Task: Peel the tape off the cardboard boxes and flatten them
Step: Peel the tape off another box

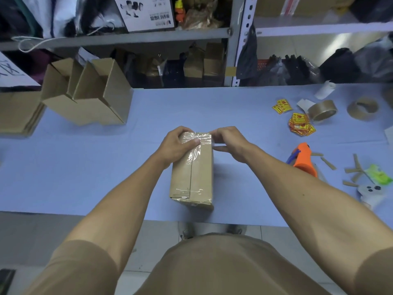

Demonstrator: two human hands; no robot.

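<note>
A small closed cardboard box [197, 177] lies lengthwise on the blue table [85, 167], its top seam covered by clear tape [196, 154]. My left hand [178, 145] grips the box's far left corner, thumb pressed on the tape. At the far right corner my right hand [229, 141] pinches at the tape's edge. Two open cardboard boxes [89, 94] stand at the table's far left.
Flat cardboard [19, 113] is stacked at the left edge. To the right lie two tape rolls [322, 110], yellow stickers [299, 124], an orange tape dispenser [304, 158] and cardboard scraps [355, 169]. Grey shelves [127, 37] full of goods stand behind the table.
</note>
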